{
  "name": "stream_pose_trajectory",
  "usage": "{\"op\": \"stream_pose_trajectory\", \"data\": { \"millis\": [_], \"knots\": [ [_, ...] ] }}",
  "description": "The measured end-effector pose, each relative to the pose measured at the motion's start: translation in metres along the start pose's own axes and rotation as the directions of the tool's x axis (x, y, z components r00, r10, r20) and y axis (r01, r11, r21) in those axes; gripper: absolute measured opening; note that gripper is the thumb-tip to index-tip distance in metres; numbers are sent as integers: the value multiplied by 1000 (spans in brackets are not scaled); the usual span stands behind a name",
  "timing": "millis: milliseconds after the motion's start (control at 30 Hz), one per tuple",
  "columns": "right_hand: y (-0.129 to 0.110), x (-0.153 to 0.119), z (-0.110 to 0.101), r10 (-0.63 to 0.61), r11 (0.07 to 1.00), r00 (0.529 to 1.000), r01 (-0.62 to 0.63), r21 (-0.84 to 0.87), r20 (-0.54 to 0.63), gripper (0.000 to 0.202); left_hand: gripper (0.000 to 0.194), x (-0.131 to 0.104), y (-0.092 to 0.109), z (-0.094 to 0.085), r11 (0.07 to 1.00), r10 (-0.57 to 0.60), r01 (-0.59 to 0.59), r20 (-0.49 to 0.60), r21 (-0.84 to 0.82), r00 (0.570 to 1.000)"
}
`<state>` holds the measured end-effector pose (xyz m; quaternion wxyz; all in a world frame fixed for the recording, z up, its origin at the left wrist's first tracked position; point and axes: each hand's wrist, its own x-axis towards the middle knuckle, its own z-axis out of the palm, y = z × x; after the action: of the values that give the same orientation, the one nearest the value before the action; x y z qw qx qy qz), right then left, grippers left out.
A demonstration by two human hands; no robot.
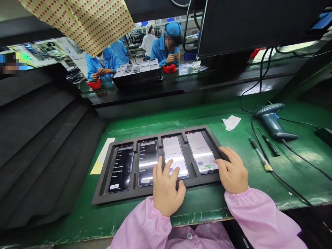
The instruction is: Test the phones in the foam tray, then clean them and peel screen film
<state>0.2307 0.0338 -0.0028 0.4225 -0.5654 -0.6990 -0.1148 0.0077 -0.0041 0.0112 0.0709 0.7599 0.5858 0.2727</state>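
Observation:
A black foam tray (103, 193) holds several phones side by side, screens up. The leftmost phone (121, 168) and the second phone (147, 160) show dark text menus. On the third phone (172, 148) and the rightmost phone (198, 147) the screens are light, with keypads. My left hand (168, 188) is over the lower part of the third phone, fingers apart, holding nothing. My right hand (232, 169) is at the tray's right edge, its fingers spread and empty, with a fingertip at the lower right edge of the rightmost phone.
Stacked black foam sheets (46, 148) stand at the left. A barcode scanner (275, 121), cables, a pen (259, 152) and a white scrap (231, 122) lie at the right. A monitor (249, 27) hangs above. Beyond the bench, people in blue work near red bins (169, 68).

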Motion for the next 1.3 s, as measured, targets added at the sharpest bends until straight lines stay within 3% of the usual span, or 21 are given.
{"op": "stream_pose_trajectory", "data": {
  "millis": [233, 367, 500, 600, 867, 933, 1000, 1067, 1100, 1167, 1233, 1300],
  "knots": [
    [0, -1, 3, 20, 998, 998, -16, -60, 66, 35, 34, 5, 5, 0, 1000, 28, -29, 106, 5, 994],
    [-1, -1, 0, -25, 999, 999, 23, 47, 43, 32, 33, 2, 0, -1, 1000, 24, -23, 32, -13, 999],
    [-6, 3, -5, -158, 985, 967, 141, 97, 200, 32, 27, -5, -11, -4, 999, -32, 33, -85, 8, 996],
    [-9, 4, -6, -191, 982, 934, 177, 72, 301, 33, 26, -8, -16, -7, 998, -52, 54, -69, 24, 996],
    [-10, 2, -5, -202, 979, 878, 190, 70, 433, 34, 25, -7, -10, -4, 996, -74, 74, -15, 47, 997],
    [-11, 3, -6, -197, 980, 889, 174, 93, 414, 33, 26, -7, -11, -3, 998, -62, 62, -26, 19, 998],
    [-7, 3, -8, -153, 979, 944, 104, 177, 291, 33, 26, -8, -18, -8, 998, -53, 50, -110, -28, 993],
    [3, 2, -12, 19, 971, 992, -47, 234, 122, 31, 24, -12, -35, -21, 995, -95, 86, -251, -47, 963],
    [10, 0, -14, 139, 960, 989, -149, 235, 58, 29, 22, -15, -47, -30, 990, -140, 136, -326, -36, 935],
    [27, -5, -17, 369, 905, 930, -361, 227, 9, 27, 22, -24, -78, -50, 944, -292, 330, -417, 22, 861],
    [43, -12, -16, 511, 810, 857, -506, 295, 67, 31, 30, -33, -108, -70, 834, -488, 551, -424, 32, 763],
    [53, -19, -11, 537, 720, 824, -559, 411, 179, 37, 40, -39, -130, -84, 715, -669, 698, -329, -39, 667]
  ]
}}
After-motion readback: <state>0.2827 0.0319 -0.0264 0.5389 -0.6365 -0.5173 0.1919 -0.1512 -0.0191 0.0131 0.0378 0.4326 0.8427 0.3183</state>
